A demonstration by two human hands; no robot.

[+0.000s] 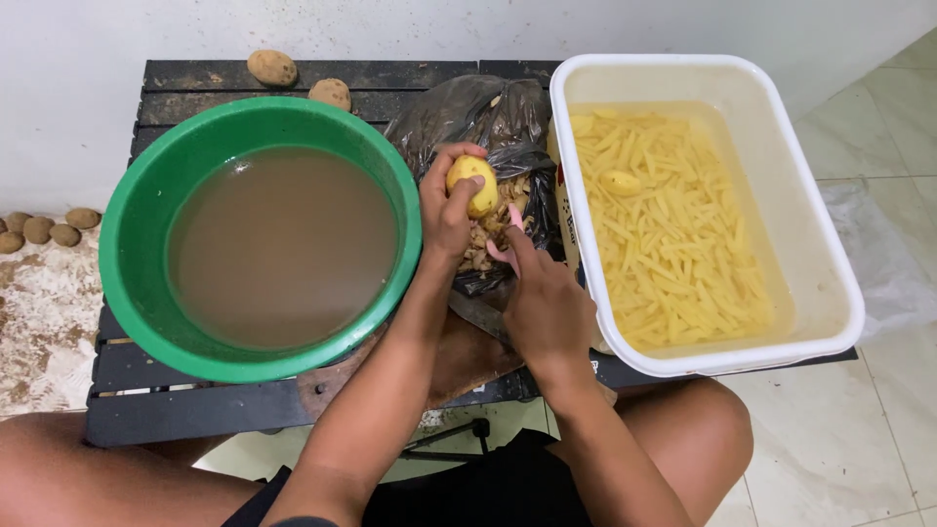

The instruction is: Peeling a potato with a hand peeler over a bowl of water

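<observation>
Yellow and half-peeled, a potato [472,185] sits in the grip of the left hand [446,210], fingers curled around it, above a crumpled dark plastic bag [478,117] where a heap of brown peelings [488,239] lies. Just below it the right hand [547,307] is closed on a pink-handled peeler [508,239], whose tip points up at the potato (the blade itself is too small to make out). At the bag's right edge a package [569,229] shows only as a narrow strip of white, red and blue, wedged against a white rectangular tub [830,244]. That tub holds water, a mass of pale potato sticks [664,244] and one whole peeled potato [621,182]. On the left stands a round green basin [132,234] full of murky brown water.

Everything rests on a black slatted tabletop [195,400], low and set against a white wall [98,98]. Two unpeeled potatoes [298,78] lie on its far edge, behind the basin. More small ones [44,227] sit on the speckled floor at left; pale tiles [878,420] cover the right side.
</observation>
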